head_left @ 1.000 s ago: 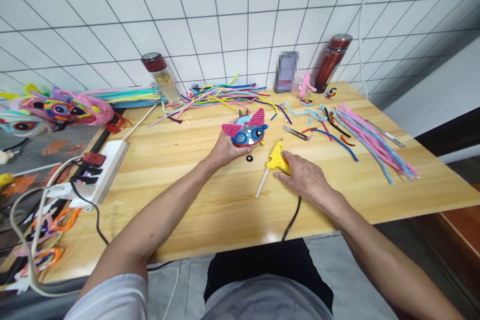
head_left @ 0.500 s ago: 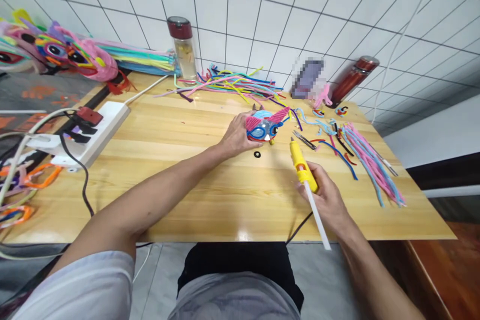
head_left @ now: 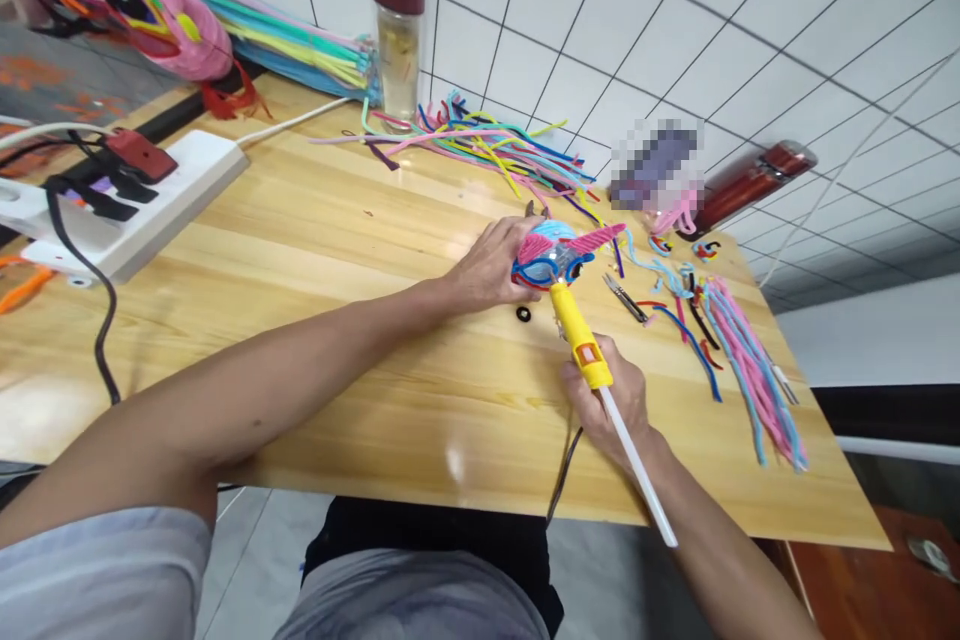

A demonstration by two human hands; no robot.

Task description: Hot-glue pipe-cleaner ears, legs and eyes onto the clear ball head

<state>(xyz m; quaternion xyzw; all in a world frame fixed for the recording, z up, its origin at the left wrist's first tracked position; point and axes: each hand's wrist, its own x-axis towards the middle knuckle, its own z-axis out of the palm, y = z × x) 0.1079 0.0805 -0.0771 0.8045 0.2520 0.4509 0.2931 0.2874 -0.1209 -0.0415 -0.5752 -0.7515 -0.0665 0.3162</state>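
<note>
My left hand [head_left: 491, 265] is closed around the side of a small animal head made of pipe cleaners [head_left: 555, 242], with pink ears, a light blue top and blue eye rings. My right hand [head_left: 611, 395] grips a yellow hot glue gun [head_left: 581, 335], and a long white glue stick [head_left: 637, 465] juts from its back end. The gun's nozzle is at the front of the head, by the blue eye ring; whether it touches I cannot tell. Below the head, a small black ring-shaped eye piece [head_left: 523, 314] lies on the table.
Thread snips [head_left: 626, 300] and pipe cleaner scraps lie to the right, beside a pink and blue pipe cleaner bundle [head_left: 754, 375]. Loose pipe cleaners [head_left: 480, 145] and a glass bottle [head_left: 397, 40] are at the back. A red flask [head_left: 757, 188] leans right; a power strip [head_left: 165, 205] sits left.
My right hand has brought the glue gun left and up, so its nozzle is now at the head's front. My left hand still holds the head. The camera view has tilted.
</note>
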